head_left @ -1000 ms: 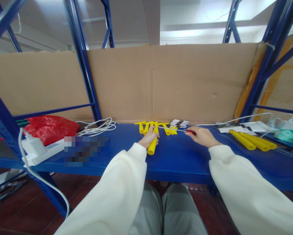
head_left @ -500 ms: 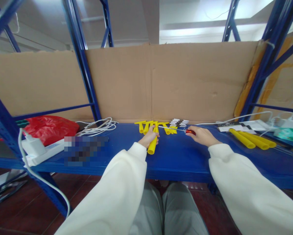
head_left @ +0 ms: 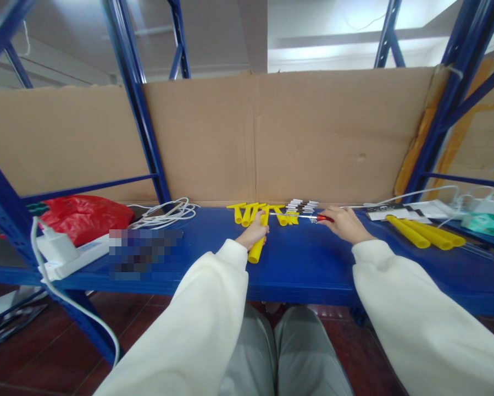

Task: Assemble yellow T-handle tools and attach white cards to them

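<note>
My left hand is closed around a yellow tube, its open end pointing toward me. In my right hand is the red handle of a screwdriver, its long metal shaft reaching left to the upper part of that tube. Whether the tip sits in a screw there is too small to tell. Behind my left hand lie several yellow T-shaped pieces in a row. Small yellow parts rest beside them, close to a stack of white and black pieces.
Yellow tubes lie at the right near papers and a green packet. At the left are a red plastic bag, a white power strip and coiled white cable. Cardboard backs the blue shelf.
My right hand has shifted slightly right and up with the screwdriver, and its fingers have changed position on the handle. The left hand and tube have barely moved.
</note>
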A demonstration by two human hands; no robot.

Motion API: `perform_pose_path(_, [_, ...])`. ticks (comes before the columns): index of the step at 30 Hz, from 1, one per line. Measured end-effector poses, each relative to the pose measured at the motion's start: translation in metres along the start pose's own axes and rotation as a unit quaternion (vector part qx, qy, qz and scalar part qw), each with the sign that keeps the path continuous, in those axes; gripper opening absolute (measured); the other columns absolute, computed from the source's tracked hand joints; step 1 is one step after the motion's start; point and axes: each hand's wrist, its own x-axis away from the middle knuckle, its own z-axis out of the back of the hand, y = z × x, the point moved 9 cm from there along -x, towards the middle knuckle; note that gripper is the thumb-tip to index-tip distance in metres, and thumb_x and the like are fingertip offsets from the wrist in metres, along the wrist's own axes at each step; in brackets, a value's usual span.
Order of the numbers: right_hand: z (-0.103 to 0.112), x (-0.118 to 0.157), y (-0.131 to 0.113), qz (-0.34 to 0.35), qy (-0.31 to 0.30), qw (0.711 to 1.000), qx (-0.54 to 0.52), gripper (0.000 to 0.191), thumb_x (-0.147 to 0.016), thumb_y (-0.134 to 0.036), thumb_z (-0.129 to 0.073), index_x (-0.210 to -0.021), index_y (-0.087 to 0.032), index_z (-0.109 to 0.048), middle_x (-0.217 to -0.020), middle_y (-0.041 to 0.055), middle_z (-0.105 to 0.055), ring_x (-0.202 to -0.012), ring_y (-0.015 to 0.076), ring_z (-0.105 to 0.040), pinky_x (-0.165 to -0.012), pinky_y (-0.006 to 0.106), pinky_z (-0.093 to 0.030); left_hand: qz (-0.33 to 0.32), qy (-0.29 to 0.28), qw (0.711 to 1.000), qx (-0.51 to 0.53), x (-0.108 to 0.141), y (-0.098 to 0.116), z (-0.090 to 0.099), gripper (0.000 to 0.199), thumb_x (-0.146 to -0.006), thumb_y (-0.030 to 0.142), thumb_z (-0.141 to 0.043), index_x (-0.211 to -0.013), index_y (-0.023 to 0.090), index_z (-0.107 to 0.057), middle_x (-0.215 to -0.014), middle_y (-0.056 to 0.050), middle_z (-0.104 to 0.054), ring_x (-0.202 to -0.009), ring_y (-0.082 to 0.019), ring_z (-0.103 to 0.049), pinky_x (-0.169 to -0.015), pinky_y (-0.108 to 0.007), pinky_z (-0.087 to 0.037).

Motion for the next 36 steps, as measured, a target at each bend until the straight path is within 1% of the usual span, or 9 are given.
perform_pose_path(3, [-0.007,0.0,0.002,0.002,-0.022,0.999,-0.025,0.024,-0.096,-0.031,-0.051,-0.102,-0.022,-0.072,-0.106,0.0112,-0.077,-0.097,0.0261,-0.071,-0.079,0.036,-0.049,0.031,-0.005,0.999,-0.032,0.0,-0.004,-0.001,0.072,-0.086,0.006,-0.046,-0.152,0.03,-0.032,-0.08,0.001,-0.053,-0.045,-0.008,-0.045,-0.044,-0.019,-0.042])
perform_pose_path(6, [-0.012,0.0,0.004,-0.005,-0.036,0.999,-0.04,0.019,-0.094,-0.033,-0.054,-0.103,-0.024,-0.068,-0.101,0.0081,-0.078,-0.09,0.0252,-0.072,-0.072,0.032,-0.05,0.038,0.001,0.999,-0.037,0.002,-0.002,0.0,0.07,-0.087,0.005,-0.044,-0.152,0.028,-0.032,-0.079,0.001,-0.052,-0.045,-0.007,-0.044,-0.043,-0.017,-0.041])
perform_pose_path(10, [-0.011,0.001,0.011,-0.06,-0.037,0.997,-0.021,0.015,-0.089,-0.033,-0.059,-0.102,-0.025,-0.061,-0.086,0.0046,-0.077,-0.077,0.0252,-0.072,-0.061,0.03,-0.046,0.036,0.001,0.999,-0.03,0.003,-0.001,0.0,0.07,-0.087,0.006,-0.045,-0.152,0.027,-0.032,-0.076,0.002,-0.051,-0.044,-0.007,-0.044,-0.041,-0.017,-0.039])
perform_pose_path(13, [-0.008,0.001,0.009,-0.066,-0.034,0.997,-0.008,0.008,-0.09,-0.031,-0.057,-0.095,-0.025,-0.06,-0.082,0.0049,-0.075,-0.072,0.0242,-0.07,-0.059,0.029,-0.043,0.031,-0.004,0.999,-0.021,0.003,-0.001,-0.001,0.068,-0.088,0.008,-0.048,-0.151,0.028,-0.034,-0.077,0.002,-0.052,-0.043,-0.007,-0.044,-0.042,-0.018,-0.04])
perform_pose_path(17, [-0.002,0.001,0.004,-0.042,-0.018,0.999,-0.016,0.01,-0.09,-0.031,-0.057,-0.088,-0.024,-0.064,-0.086,0.0067,-0.076,-0.076,0.0238,-0.07,-0.063,0.03,-0.045,0.028,-0.009,0.999,-0.023,0.003,-0.001,-0.002,0.072,-0.087,0.005,-0.045,-0.153,0.03,-0.031,-0.075,0.003,-0.05,-0.043,-0.007,-0.044,-0.042,-0.017,-0.04])
perform_pose_path(22, [-0.006,0.001,0.002,-0.041,-0.039,0.997,-0.056,0.018,-0.093,-0.034,-0.055,-0.097,-0.025,-0.07,-0.099,0.0067,-0.078,-0.088,0.0235,-0.072,-0.068,0.029,-0.049,0.034,0.004,0.999,-0.02,0.004,0.0,0.0,0.069,-0.088,0.005,-0.043,-0.152,0.028,-0.031,-0.074,0.003,-0.05,-0.044,-0.008,-0.044,-0.042,-0.017,-0.04])
perform_pose_path(29, [-0.008,0.001,0.004,-0.085,-0.06,0.994,-0.024,0.011,-0.09,-0.036,-0.061,-0.093,-0.025,-0.063,-0.084,0.0037,-0.076,-0.075,0.0227,-0.071,-0.058,0.027,-0.043,0.039,0.015,0.999,-0.019,0.003,-0.001,0.001,0.067,-0.09,0.005,-0.042,-0.153,0.026,-0.033,-0.074,0.002,-0.049,-0.045,-0.008,-0.043,-0.044,-0.019,-0.04])
perform_pose_path(32, [-0.005,0.001,0.0,-0.058,-0.048,0.997,-0.019,0.01,-0.092,-0.033,-0.058,-0.089,-0.026,-0.064,-0.082,0.0037,-0.075,-0.073,0.0215,-0.07,-0.058,0.027,-0.042,0.042,0.009,0.999,-0.025,0.004,-0.001,0.0,0.069,-0.09,0.005,-0.041,-0.155,0.026,-0.031,-0.074,0.002,-0.05,-0.046,-0.008,-0.044,-0.045,-0.019,-0.041])
perform_pose_path(36, [-0.003,0.001,-0.004,-0.023,-0.032,0.999,-0.036,0.014,-0.092,-0.031,-0.057,-0.095,-0.026,-0.069,-0.095,0.0059,-0.078,-0.083,0.0222,-0.072,-0.066,0.028,-0.048,0.04,0.009,0.999,-0.029,0.004,0.0,0.0,0.071,-0.09,0.004,-0.04,-0.157,0.026,-0.028,-0.074,0.002,-0.05,-0.046,-0.008,-0.043,-0.043,-0.018,-0.038])
